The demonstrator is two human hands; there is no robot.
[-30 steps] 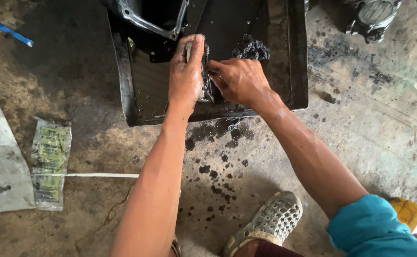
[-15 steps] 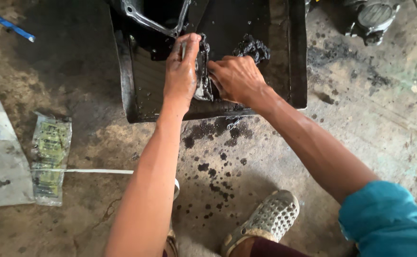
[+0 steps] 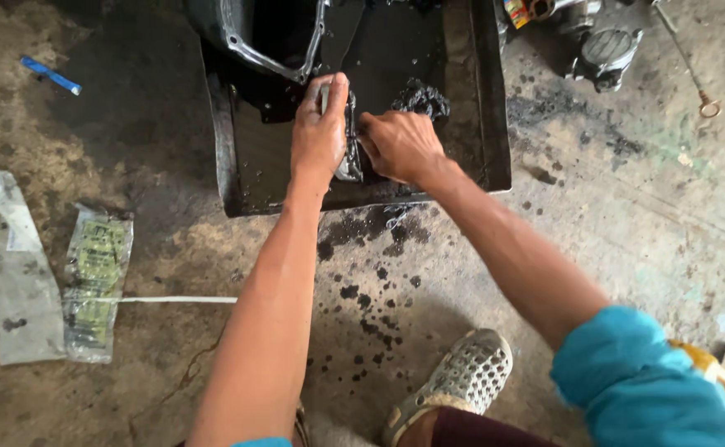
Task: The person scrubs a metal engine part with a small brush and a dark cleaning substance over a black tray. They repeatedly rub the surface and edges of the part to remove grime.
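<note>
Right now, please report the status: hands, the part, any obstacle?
Left hand and right hand both grip a small oily metal part over the black drip tray. Dark rag lies beside.

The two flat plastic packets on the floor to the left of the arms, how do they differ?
The clear grey plastic packet is longer and lies further left; the green-printed plastic packet is shorter and sits nearer the left hand's arm. The grey one looks mostly plain with dark smudges, while the green one is covered in green print. A thin white strip runs out from beside the green one only. Both lie flat, crumpled and dirty on the stained concrete floor.
</note>
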